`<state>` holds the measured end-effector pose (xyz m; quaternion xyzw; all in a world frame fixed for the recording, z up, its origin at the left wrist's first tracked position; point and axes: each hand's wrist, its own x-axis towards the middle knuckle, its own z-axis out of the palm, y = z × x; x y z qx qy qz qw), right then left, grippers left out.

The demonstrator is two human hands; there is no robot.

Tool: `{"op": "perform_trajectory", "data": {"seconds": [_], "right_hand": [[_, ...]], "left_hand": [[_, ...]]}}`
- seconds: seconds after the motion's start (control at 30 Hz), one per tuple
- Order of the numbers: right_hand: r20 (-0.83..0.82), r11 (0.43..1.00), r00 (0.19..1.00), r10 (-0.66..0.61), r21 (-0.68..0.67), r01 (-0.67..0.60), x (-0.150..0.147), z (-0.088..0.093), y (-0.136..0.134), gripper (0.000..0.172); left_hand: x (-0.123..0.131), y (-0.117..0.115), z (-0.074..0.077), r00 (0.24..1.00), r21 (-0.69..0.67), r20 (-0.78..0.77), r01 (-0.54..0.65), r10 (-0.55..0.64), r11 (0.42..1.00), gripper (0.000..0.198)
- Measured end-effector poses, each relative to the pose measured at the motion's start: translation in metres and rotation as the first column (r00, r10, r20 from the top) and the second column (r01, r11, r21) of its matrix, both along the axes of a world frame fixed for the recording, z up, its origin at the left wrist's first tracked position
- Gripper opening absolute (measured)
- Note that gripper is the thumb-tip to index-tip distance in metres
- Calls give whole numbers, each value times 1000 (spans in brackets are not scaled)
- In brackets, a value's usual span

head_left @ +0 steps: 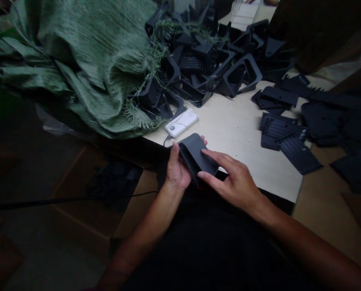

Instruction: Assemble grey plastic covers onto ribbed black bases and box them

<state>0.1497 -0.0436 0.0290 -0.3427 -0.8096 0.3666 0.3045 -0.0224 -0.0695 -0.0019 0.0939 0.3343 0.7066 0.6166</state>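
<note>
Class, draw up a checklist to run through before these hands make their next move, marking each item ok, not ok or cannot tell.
1. Left hand supporting the dark part: ok, it holds the part from one side.
2. Right hand in contact: ok, its fingers touch the part.
3. Inside of the part free of debris: cannot tell, too dark.
4. Green sack off the framed parts: not ok, frayed threads trail over some.
5. Flat parts neatly stacked: not ok, they overlap at angles.
</note>
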Motion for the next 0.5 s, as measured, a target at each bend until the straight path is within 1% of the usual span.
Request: {"op": "perform_trajectory", "data": {"seconds": [0.07,0.17,0.3,0.4,0.5], "right_hand": [[29,1000,1000,-13,8,12,-2,-6,-1,55],[49,1000,999,-7,7,6,-4,-10,-4,53],[57,1000,998,7,3,-7,-8,-10,-8,54],[90,1000,996,19,3,-20,-10,-10,-8,55],[44,1000,999,24,-11,-24,-8,-9,-5,52]], "left_hand": [[1,0,0,1000,13,7,-1,1,1000,69],[3,-1,-2,999,13,32,-11,11,1000,66],[5,-2,-5,1000,-25,25,-14,14,1000,62],[6,-2,-6,1000,-20,3,-10,10,1000,59],[5,-2,-4,1000,-13,11,-23,24,1000,62]]}}
